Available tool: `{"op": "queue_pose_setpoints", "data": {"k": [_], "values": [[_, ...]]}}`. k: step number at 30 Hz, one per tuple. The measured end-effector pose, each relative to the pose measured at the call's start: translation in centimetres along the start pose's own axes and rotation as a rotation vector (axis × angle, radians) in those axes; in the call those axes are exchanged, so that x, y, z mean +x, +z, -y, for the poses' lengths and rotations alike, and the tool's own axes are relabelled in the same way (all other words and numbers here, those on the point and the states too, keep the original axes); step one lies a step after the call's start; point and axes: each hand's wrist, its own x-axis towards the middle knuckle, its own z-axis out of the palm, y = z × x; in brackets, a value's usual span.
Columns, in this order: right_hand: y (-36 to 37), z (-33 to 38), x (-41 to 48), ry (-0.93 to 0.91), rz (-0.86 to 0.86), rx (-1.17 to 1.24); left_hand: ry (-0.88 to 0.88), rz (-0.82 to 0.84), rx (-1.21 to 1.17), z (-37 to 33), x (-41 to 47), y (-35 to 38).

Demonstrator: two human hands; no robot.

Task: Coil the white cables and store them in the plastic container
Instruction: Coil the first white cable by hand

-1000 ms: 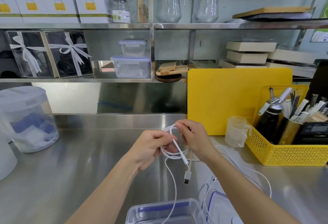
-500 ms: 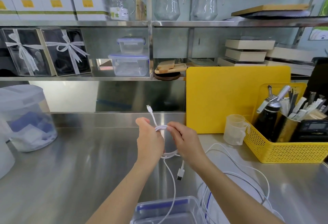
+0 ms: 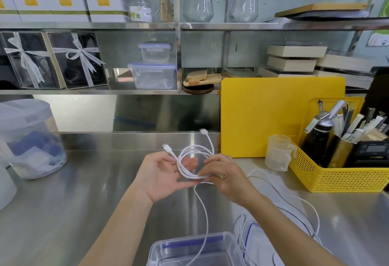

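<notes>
A white cable is wound into a small coil above the steel counter, with both plug ends sticking up and away. My left hand lies palm up under the coil, fingers spread, supporting it. My right hand pinches the coil's near right side. One strand of this cable hangs down into the clear plastic container at the bottom edge. More loose white cables lie on the counter to the right, partly hidden by my right forearm.
A container lid with blue trim lies right of the container. A yellow basket of tools, a measuring cup and a yellow board stand at the right. A round plastic tub sits at the left. Shelves run behind.
My left hand has turned palm up and opened under the coil. The coil has gained loops and both plug ends now stick upward; the dangling plug is gone from below my hands.
</notes>
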Motion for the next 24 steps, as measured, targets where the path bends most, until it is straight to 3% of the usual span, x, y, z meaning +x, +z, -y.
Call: {"op": "queue_pose_setpoints", "data": {"k": [5,8,11,15,20,24], "values": [[0.0,0.8,-0.7,0.148,0.027,0.09,0.069,-0.215,0.303,1.5,0.7,0.6],[0.4,1.2,-0.5,0.297,-0.113,0.013,0.125,-0.231,0.364,2.5,1.1,0.5],[0.9,1.2,-0.6,0.43,-0.116,-0.073,0.161,-0.232,0.511,3.3,1.2,0.8],[0.9,0.8,-0.8,0.499,-0.043,-0.005,0.244,-0.272,0.864,4.3,1.2,1.5],[0.6,0.1,-0.9,0.608,-0.106,0.178,0.413,-0.322,1.306,5.1,1.8,1.2],[0.5,0.5,-0.8,0.621,-0.129,0.292,0.358,-0.348,1.228,5.3,2.2,0.8]]}}
